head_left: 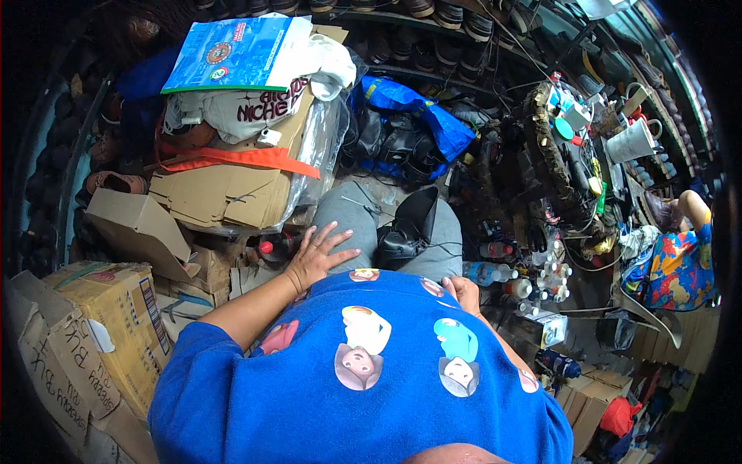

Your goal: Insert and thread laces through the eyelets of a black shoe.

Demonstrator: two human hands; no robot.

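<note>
My left hand (321, 255) lies flat on my grey-trousered left thigh, fingers spread and holding nothing. Between my knees, a black shoe (403, 238) rests in my lap with its tall black upper or flap standing up; neither hand touches it. A thin pointed tool or strand (362, 204), too small to name, lies across the left knee beside it. My right hand (464, 295) is at my right thigh, next to the shirt's edge. Its fingers look curled in, with nothing seen in them, though the shirt partly covers them.
Flattened cardboard (232, 189) with a blue-and-white bag (232, 54) is stacked at left front. Cartons (116, 325) stand at my left. Ahead lies a blue bag with black shoes (394, 139). Bottles (553, 274) and a cluttered stand (564, 155) are at right, near another person's arm (696, 207).
</note>
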